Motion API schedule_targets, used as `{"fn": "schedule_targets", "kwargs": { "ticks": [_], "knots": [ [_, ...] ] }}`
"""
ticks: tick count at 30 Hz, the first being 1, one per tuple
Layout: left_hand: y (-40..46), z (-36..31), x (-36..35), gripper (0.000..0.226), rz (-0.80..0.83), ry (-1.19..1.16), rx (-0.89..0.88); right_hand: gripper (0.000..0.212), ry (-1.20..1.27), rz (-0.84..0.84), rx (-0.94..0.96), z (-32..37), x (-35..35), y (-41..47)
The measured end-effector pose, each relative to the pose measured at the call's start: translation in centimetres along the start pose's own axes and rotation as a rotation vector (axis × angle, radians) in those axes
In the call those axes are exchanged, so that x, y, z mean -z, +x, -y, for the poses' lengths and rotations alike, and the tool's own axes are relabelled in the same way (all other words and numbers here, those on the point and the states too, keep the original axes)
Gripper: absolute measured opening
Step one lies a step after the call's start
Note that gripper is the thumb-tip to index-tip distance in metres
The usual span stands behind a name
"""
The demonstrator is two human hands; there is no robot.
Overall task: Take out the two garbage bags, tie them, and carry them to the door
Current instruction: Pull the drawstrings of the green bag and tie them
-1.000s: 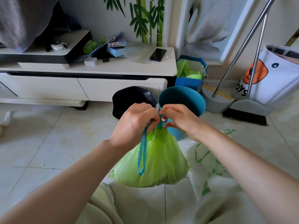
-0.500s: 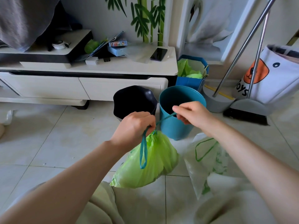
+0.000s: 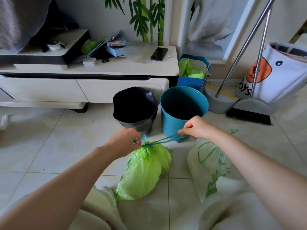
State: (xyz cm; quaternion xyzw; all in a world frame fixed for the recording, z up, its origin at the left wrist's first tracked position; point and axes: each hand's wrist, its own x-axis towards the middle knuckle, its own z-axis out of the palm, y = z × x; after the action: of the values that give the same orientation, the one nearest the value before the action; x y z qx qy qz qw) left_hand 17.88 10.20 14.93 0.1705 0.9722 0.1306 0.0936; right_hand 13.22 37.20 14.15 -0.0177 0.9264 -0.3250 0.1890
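A bright green garbage bag point(image 3: 144, 171) lies on the tiled floor in front of me, its neck gathered by a teal drawstring point(image 3: 163, 139). My left hand point(image 3: 123, 141) pinches one end of the drawstring just above the bag's neck. My right hand point(image 3: 195, 127) grips the other end, stretched taut to the right. A second, whitish bag with green print and a green drawstring point(image 3: 207, 165) lies on the floor to the right, under my right forearm. Behind stand a black bin point(image 3: 135, 107) and a teal bin point(image 3: 183, 108), both without bags.
A white TV cabinet point(image 3: 116, 87) runs along the back wall with a phone and small items on top. A blue box with green bags point(image 3: 193, 73), a broom and dustpan point(image 3: 249, 112) and a white toy bag point(image 3: 280, 72) stand at the right.
My hands have moved apart from the bag's neck, pulling the drawstring ends left and right. The green bag has dropped lower onto the floor.
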Motion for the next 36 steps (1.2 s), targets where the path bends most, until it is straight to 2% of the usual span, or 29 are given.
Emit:
{"fn": "schedule_targets", "kwargs": {
  "ticks": [5, 8, 13, 17, 20, 24, 28, 30, 32, 36],
  "knots": [
    [-0.7, 1.5, 0.9, 0.018, 0.071, -0.050, 0.136, 0.041, 0.081, 0.031, -0.065, -0.9, 0.0, 0.3],
    [-0.9, 2.1, 2.1, 0.013, 0.065, -0.146, 0.204, 0.042, 0.248, 0.034, -0.132, -0.7, 0.1, 0.3],
    [-1.6, 3.6, 4.7, 0.010, 0.090, -0.320, 0.341, 0.022, 0.677, 0.091, -0.209, -0.1, 0.5, -0.1],
    [-2.3, 4.7, 6.0, 0.012, 0.148, -0.292, 0.391, 0.012, 0.918, 0.093, -0.187, 0.1, 1.1, 0.1],
    [-2.8, 5.2, 6.5, 0.004, 0.206, -0.422, 0.419, 0.008, 1.047, 0.081, -0.184, 0.2, 1.6, 0.3],
    [-2.7, 4.4, 5.3, 0.021, 0.323, -0.475, 0.428, 0.013, 1.062, 0.096, -0.138, 0.4, 1.7, 0.2],
    [-1.4, 1.7, 1.1, 0.037, 0.304, -0.281, 0.215, 0.013, 1.035, 0.120, -0.096, 0.9, 1.5, 0.0],
    [-1.1, 0.7, -1.0, 0.045, 0.356, -0.229, 0.152, 0.013, 1.026, 0.127, -0.086, 1.0, 1.4, 0.0],
    [-0.8, 0.3, -2.4, 0.043, 0.400, -0.162, 0.153, 0.014, 1.021, 0.133, -0.078, 1.2, 1.5, 0.0],
    [-0.3, 0.5, -2.1, 0.018, 0.404, -0.152, 0.189, 0.013, 1.018, 0.136, -0.081, 1.3, 1.9, -0.3]
  ]
}}
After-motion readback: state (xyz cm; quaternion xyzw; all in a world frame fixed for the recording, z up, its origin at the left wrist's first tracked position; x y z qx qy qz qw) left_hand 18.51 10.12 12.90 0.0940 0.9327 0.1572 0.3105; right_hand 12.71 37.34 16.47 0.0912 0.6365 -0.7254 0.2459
